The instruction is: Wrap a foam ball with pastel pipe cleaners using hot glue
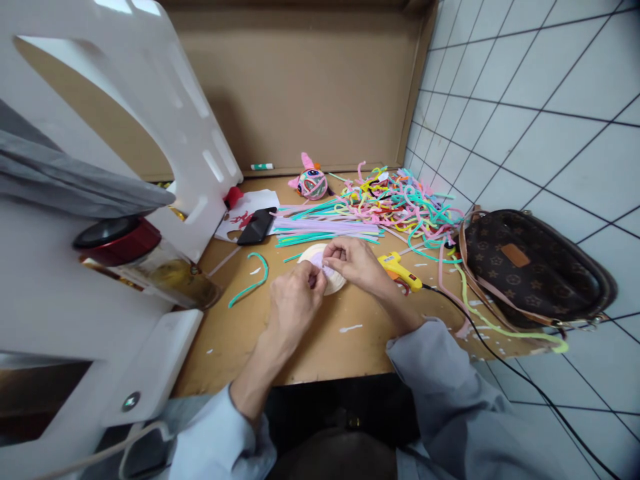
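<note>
The left hand (295, 293) is curled, with its thumb and index fingertips drawn together at a lilac piece (318, 259). The right hand (354, 264) reaches in from the other side, its thumb and index finger pinched at the same piece; its remaining fingers are bent. The fingertips of both hands are close together, and the piece is too small and too covered to make out its full shape. Under the hands a round cream disc (336, 285) lies on the bench (345, 357).

Just beside the right wrist is a yellow glue gun (401, 272), its black cord (493, 333) running off to the right. To the left of the hands lies a bent teal strip (256, 283). Beyond the disc, lilac and teal strips (327, 229) are laid side by side, with a black phone (257, 226) on their left and a tangled multicoloured pile (400, 199) on their right. A pink figure (311, 183) sits behind the strips. A brown patterned bag (535, 267) is at the far right.
</note>
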The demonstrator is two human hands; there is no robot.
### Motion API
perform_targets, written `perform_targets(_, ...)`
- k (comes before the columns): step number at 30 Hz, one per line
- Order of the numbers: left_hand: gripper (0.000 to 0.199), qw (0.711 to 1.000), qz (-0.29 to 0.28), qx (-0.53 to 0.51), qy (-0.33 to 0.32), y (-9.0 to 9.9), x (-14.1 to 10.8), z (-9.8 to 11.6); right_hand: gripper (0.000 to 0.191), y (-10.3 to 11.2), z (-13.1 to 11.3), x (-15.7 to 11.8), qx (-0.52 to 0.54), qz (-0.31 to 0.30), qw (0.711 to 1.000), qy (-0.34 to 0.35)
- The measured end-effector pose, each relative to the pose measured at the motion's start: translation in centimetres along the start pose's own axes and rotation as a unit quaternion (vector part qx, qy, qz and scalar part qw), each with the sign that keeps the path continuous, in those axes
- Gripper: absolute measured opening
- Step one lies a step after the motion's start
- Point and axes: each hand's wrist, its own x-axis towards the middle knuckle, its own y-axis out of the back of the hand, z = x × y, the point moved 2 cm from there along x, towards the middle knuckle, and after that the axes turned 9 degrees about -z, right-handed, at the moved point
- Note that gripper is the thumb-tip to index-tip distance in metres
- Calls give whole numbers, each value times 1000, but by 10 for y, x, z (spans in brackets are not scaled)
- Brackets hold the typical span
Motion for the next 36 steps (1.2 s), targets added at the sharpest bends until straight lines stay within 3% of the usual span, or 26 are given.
perform_targets(20, 17, 999, -14, 23, 39, -3, 1, 1, 7, -2, -1, -1, 13, 10, 1000, 4)
perform_targets(32, 24, 997, 12, 4, -70, -3, -5, -5, 5, -4, 2, 1, 31, 17, 999, 6)
perform_targets(36, 29, 998, -4, -3, -67, -2, -6, -5, 5, -4, 1, 0, 30, 19, 999, 5)
